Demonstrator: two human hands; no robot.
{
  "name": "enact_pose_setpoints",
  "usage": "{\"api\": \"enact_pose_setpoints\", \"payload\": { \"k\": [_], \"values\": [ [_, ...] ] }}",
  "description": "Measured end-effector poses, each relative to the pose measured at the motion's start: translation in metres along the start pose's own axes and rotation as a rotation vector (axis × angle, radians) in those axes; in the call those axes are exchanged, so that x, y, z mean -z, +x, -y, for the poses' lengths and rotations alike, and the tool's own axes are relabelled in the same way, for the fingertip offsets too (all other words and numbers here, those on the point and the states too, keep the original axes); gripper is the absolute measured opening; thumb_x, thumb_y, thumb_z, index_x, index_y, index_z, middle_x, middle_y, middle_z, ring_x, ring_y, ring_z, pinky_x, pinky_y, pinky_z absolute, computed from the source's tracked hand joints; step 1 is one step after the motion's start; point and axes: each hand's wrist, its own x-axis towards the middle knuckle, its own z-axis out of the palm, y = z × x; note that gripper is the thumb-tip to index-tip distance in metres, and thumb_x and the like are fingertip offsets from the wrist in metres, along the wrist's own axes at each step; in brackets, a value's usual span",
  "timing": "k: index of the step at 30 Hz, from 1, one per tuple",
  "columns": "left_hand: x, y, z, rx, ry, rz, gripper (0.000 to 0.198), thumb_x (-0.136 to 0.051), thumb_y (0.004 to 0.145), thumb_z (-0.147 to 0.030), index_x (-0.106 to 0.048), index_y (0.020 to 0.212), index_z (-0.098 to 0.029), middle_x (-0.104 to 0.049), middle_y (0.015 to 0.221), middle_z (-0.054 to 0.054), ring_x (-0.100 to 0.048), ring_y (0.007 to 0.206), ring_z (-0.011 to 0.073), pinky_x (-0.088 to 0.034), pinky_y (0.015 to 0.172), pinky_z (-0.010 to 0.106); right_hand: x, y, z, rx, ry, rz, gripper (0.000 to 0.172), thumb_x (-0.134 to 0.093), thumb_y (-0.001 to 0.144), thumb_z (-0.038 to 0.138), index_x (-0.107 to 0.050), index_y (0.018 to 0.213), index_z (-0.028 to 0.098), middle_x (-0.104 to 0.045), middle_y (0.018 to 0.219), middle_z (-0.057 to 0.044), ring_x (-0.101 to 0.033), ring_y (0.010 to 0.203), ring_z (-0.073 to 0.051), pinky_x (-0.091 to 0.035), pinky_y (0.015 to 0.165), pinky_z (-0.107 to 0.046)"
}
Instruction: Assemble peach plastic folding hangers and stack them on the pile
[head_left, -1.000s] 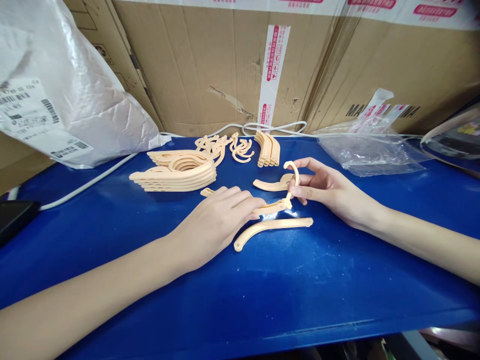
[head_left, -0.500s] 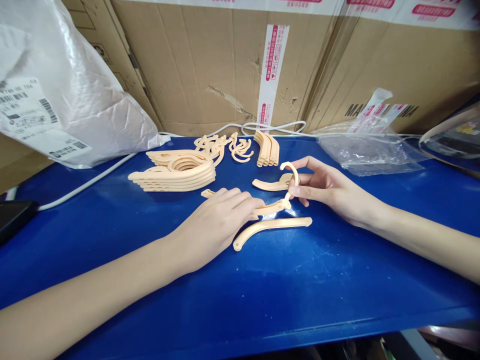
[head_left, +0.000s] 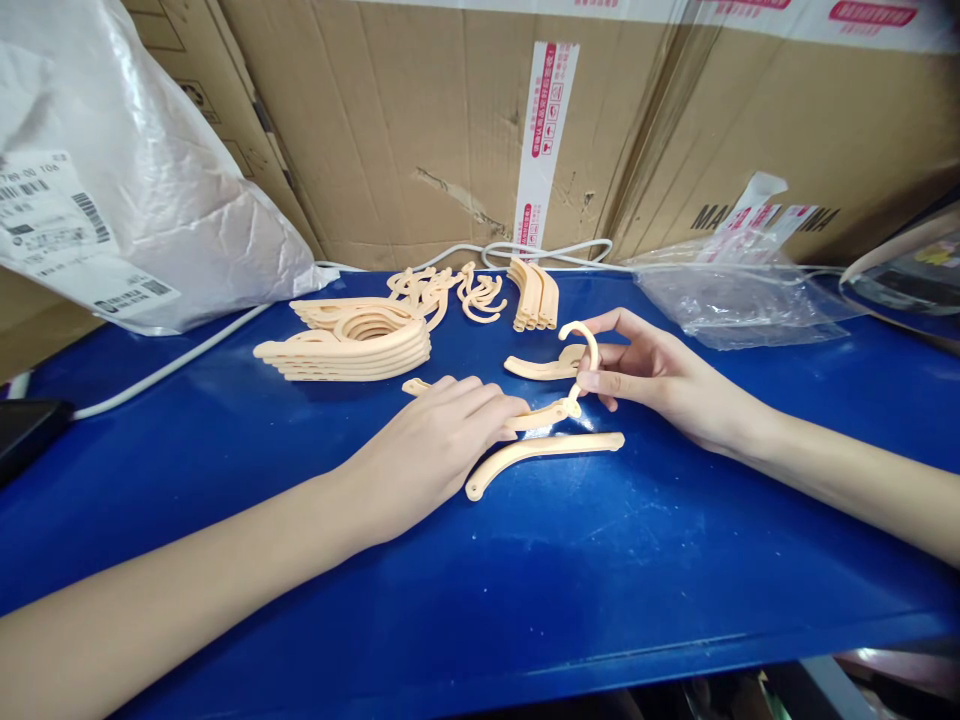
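Note:
My left hand (head_left: 435, 440) lies palm down on a peach plastic hanger arm (head_left: 538, 414), its fingers pressed together over it on the blue table (head_left: 300, 540). My right hand (head_left: 660, 380) pinches a peach plastic hook (head_left: 585, 350) between thumb and fingers; the hook stands upright at the arm's right end. A second loose arm (head_left: 540, 455) lies just in front of both hands. A third arm piece (head_left: 536, 368) lies behind them, partly hidden by my right fingers.
A stack of assembled peach hangers (head_left: 349, 345) sits at the left rear, with loose hooks (head_left: 480, 295) and a row of arm pieces (head_left: 534, 295) behind. Cardboard boxes (head_left: 465, 120) wall the back. A white bag (head_left: 112, 180), clear plastic bags (head_left: 742, 290), a white cable (head_left: 172, 365) and a dark phone (head_left: 22, 435) lie around.

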Motion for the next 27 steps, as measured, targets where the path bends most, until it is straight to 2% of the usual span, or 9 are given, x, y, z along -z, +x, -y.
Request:
{"api": "enact_pose_setpoints", "payload": {
  "k": [9, 17, 27],
  "values": [
    [0.0018, 0.0006, -0.0009, -0.005, 0.025, -0.005, 0.024, -0.036, 0.103, -0.021, -0.057, 0.112, -0.012, -0.067, 0.098, 0.007, -0.057, 0.086, 0.0193, -0.039, 0.076, 0.033, -0.0017, -0.0002, 0.0017, 0.002, -0.035, -0.016, 0.042, -0.075, 0.079, 0.036, -0.046, 0.106, 0.023, -0.058, 0.077, 0.003, -0.054, 0.069, -0.012, -0.042, 0.059, -0.026],
    [0.0004, 0.002, -0.0008, -0.028, 0.072, -0.016, 0.022, -0.038, 0.102, -0.017, -0.057, 0.111, -0.012, -0.067, 0.098, 0.006, -0.057, 0.085, 0.0194, -0.038, 0.072, 0.033, 0.0008, -0.0024, -0.0011, 0.021, -0.051, -0.012, 0.041, -0.074, 0.081, 0.035, -0.047, 0.11, 0.023, -0.06, 0.081, 0.002, -0.056, 0.075, -0.013, -0.042, 0.061, -0.026],
    [-0.0006, 0.0022, -0.0011, -0.024, 0.075, 0.0, 0.024, -0.036, 0.103, -0.019, -0.057, 0.111, -0.012, -0.067, 0.097, 0.006, -0.057, 0.084, 0.019, -0.038, 0.071, 0.033, -0.0001, -0.0032, 0.004, 0.029, -0.113, -0.044, 0.041, -0.074, 0.079, 0.039, -0.048, 0.108, 0.025, -0.062, 0.079, 0.002, -0.06, 0.074, -0.015, -0.048, 0.069, -0.031]
  ]
}}
